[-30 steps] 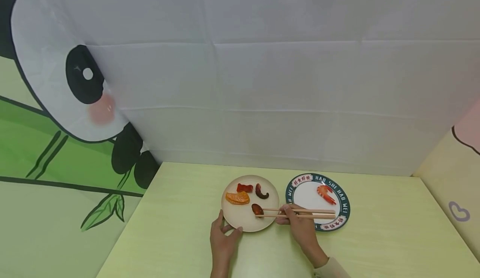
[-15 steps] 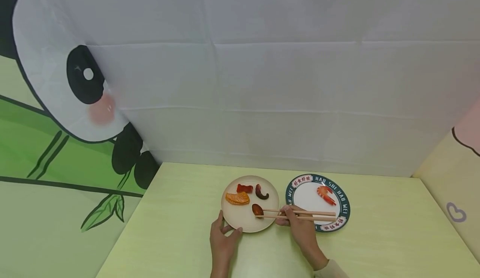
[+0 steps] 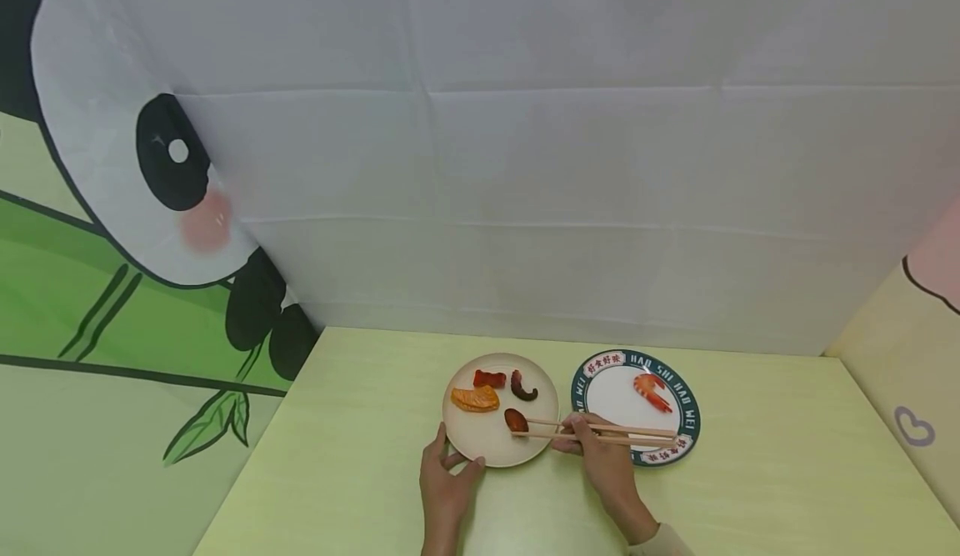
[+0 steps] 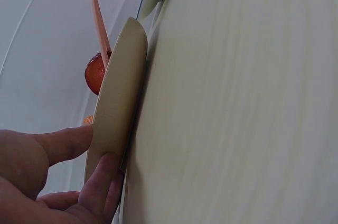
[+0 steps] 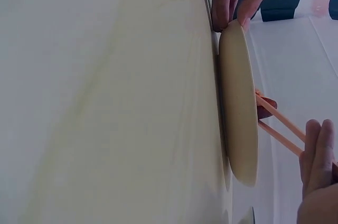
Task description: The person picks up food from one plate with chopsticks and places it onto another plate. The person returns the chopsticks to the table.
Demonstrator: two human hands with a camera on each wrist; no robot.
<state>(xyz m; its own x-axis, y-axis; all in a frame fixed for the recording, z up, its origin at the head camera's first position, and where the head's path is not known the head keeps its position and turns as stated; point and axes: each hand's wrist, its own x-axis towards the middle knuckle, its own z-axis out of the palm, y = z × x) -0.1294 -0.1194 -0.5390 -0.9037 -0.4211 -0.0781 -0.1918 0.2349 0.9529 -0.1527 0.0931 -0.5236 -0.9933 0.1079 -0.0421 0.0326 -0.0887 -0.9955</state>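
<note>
My left hand [image 3: 447, 489] holds the near left rim of a cream plate [image 3: 487, 448], thumb at the rim and fingers against its outer side. Chopsticks [image 3: 542, 434] are gripped in my right hand [image 3: 606, 464], their tips on either side of a glossy reddish-brown oval food piece [image 3: 516, 420] at the plate's right. In the left wrist view this brown piece [image 4: 95, 74] shows above the rim beside the chopsticks. Farther back on the same plate lie an orange ridged slice [image 3: 475, 398], a red piece [image 3: 490, 378] and a dark curled piece [image 3: 523, 386].
To the right stands a white plate with a dark green lettered rim [image 3: 692, 410], partly covered by my right hand and the chopsticks. A shrimp [image 3: 652, 392] lies on it. Behind the pale yellow-green table [image 3: 360, 456] rises a grey-white wall sheet [image 3: 555, 172].
The chopsticks' rear ends have shifted slightly right and toward me. Both hands and both plates stay nearly where they were.
</note>
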